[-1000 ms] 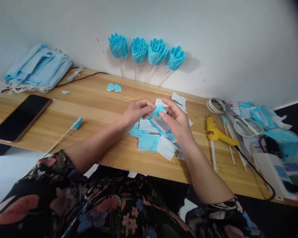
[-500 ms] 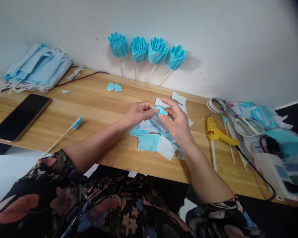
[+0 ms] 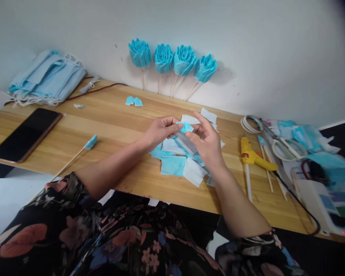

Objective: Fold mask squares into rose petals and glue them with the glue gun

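A small folded piece of blue fabric [image 3: 185, 127] is stretched between both hands above the middle of the table. My left hand [image 3: 163, 130] pinches its left end between thumb and fingers. On its right side, my right hand [image 3: 205, 138] grips it with the thumb and a finger, the index finger raised. Beneath the hands lies a loose pile of cut blue and white fabric pieces [image 3: 173, 165]. Two folded blue petals [image 3: 138, 102] rest farther back on the left. A stick with a blue wrapped tip [image 3: 90, 142] lies left of my left forearm.
Several blue fabric flowers [image 3: 184, 60] on sticks lean against the wall. At left are a stack of face masks [image 3: 47, 78] and a phone [image 3: 27, 135]. At right lie a yellow glue gun [image 3: 255, 156], scissors [image 3: 287, 148], a tape roll [image 3: 251, 124] and a white corded box [image 3: 319, 207].
The blue piece has been turned slightly in my fingers, and its fold now shows more toward me. My right index finger is lifted a little higher. The view has shifted slightly.
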`<state>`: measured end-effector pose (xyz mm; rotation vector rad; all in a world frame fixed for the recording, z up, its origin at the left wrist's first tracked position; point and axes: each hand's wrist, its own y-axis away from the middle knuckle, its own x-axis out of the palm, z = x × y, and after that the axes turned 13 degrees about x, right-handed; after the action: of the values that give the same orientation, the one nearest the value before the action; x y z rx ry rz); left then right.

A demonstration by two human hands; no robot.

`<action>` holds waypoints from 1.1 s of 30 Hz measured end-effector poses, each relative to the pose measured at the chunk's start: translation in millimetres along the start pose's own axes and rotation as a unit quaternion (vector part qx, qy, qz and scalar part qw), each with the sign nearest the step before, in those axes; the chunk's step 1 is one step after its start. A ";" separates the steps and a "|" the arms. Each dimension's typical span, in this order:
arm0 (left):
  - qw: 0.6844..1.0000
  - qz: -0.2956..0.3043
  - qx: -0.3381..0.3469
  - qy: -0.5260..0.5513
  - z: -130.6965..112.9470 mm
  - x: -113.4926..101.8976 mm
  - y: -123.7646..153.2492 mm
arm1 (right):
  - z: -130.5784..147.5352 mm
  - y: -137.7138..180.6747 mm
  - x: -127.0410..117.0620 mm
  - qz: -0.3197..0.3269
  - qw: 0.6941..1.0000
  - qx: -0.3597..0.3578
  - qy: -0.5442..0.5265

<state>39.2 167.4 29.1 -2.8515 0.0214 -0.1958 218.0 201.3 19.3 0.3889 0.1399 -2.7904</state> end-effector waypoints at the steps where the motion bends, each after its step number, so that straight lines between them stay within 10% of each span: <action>1: 1.000 0.002 0.001 0.000 0.1 0.1 0.1 | -0.4 -0.3 -0.1 -0.005 1.000 0.002 -0.005; 33: 0.999 0.008 -0.010 0.033 0.6 -0.3 -0.4 | 7.6 -0.1 -3.4 0.000 0.997 0.056 -0.049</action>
<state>39.0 167.9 28.7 -2.8620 0.0602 -0.2889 219.2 201.4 27.5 0.2784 -0.0383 -2.8183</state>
